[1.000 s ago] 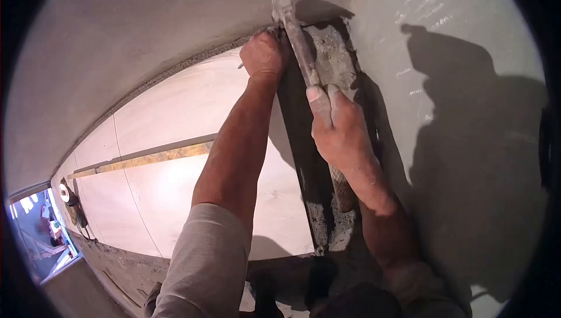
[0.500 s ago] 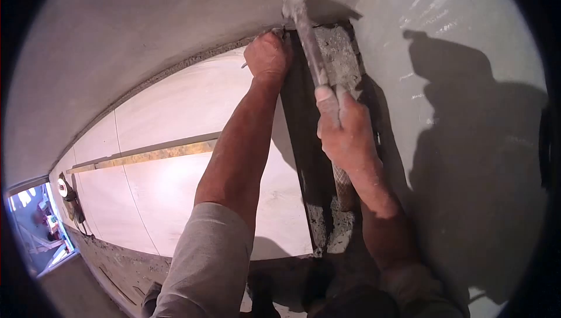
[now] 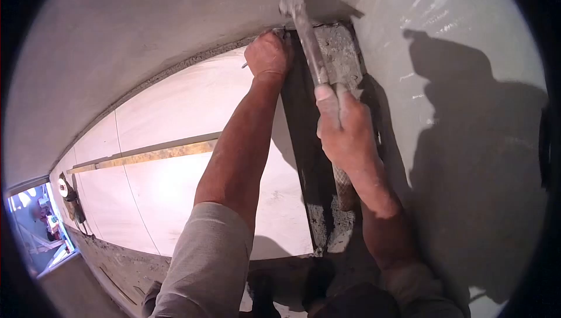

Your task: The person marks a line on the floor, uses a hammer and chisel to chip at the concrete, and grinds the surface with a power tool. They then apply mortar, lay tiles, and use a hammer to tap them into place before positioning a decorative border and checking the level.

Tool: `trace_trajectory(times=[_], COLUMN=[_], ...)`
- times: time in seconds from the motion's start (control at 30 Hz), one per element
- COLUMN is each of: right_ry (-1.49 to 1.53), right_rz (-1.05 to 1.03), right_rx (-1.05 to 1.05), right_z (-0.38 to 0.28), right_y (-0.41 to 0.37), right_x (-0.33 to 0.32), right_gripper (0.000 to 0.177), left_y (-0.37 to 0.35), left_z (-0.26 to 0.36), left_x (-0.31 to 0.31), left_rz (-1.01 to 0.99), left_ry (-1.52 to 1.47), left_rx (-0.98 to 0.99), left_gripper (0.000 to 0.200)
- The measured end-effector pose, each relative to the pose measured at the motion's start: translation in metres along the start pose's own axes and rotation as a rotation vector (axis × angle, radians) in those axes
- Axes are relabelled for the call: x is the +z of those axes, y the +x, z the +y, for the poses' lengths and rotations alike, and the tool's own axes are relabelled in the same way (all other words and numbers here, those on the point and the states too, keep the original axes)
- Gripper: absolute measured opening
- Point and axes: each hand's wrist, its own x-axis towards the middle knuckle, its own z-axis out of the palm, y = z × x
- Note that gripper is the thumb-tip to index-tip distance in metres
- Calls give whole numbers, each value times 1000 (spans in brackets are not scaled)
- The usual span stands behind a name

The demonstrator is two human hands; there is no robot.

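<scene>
My right hand [image 3: 349, 128] is wrapped round the handle of a dusty hammer [image 3: 310, 43], its grip end showing below the fist. The hammer's head is up at the top, in front of the grey wall. At the upper right corner of the pale tiles [image 3: 175, 201], my left hand [image 3: 269, 55] is closed in a fist. A thin tip juts out on the left side of this fist; what it belongs to is hidden by the fingers. Just right of the left hand runs a dark gap with rough mortar [image 3: 339, 55] along the tile edge.
A long wooden strip [image 3: 146, 155] lies across the tiles. Farther left is an angle grinder [image 3: 67, 192] with its cord. A plastered grey wall [image 3: 479, 201] with my shadow stands at the right. An opening [image 3: 44, 227] at far left shows a cluttered area.
The hammer's head has shifted slightly left and up. My left hand stays at the same corner, and the tiles and strip have not moved.
</scene>
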Motion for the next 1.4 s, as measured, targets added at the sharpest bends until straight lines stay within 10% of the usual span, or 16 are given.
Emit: trace_trajectory(times=[0.7,0.9,1.1,1.4], right_ry=[-12,-226,165,-277], right_rz=[105,48,81,29], right_rx=[-231,-1,-130,-18], right_z=[-16,1,-23,4], right_y=[-3,0,-6,4], right_x=[-5,-5,-14,1], right_gripper=[33,37,34,36], left_y=[-2,-3,-2,-6], left_z=[3,6,2,-4], left_x=[-9,-9,-5,4], left_rz=[11,2,43,38], left_ry=[-56,-57,-36,-11], left_rx=[29,18,59,99], left_gripper=[25,27,21,21])
